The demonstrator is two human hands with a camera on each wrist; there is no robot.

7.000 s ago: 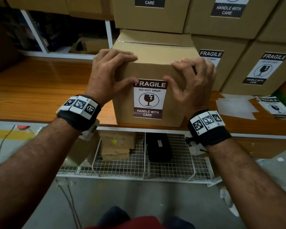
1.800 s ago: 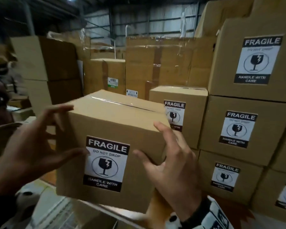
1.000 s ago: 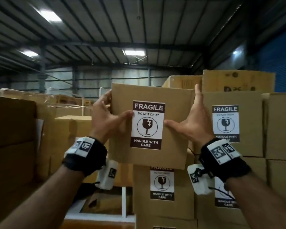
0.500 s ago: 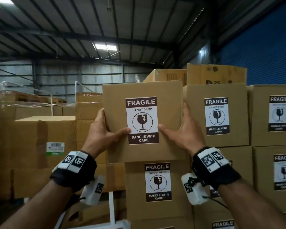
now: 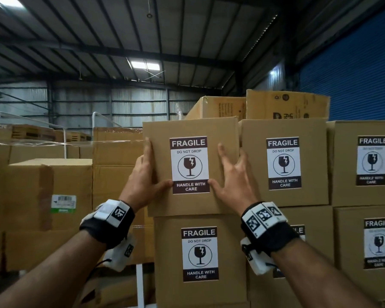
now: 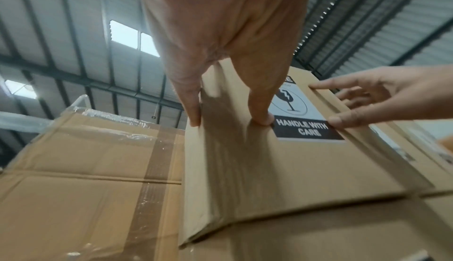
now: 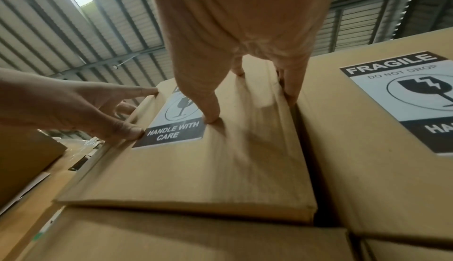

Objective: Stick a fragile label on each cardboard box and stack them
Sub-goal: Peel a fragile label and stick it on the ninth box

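On top of the labelled lower box [image 5: 200, 294], the cardboard box [image 5: 190, 203] sits with its fragile label [image 5: 189, 164] facing the person. Left of it the edge stands free, open air before the taped cartons [image 5: 49, 192]. The left hand [image 5: 140, 181] grips that edge, fingers on the side, thumb at the label's corner. The right hand [image 5: 233, 181] lies spread on the front, fingers straight, outer fingertips at the right edge. There the neighbouring labelled box [image 5: 285, 196] stands just beside.
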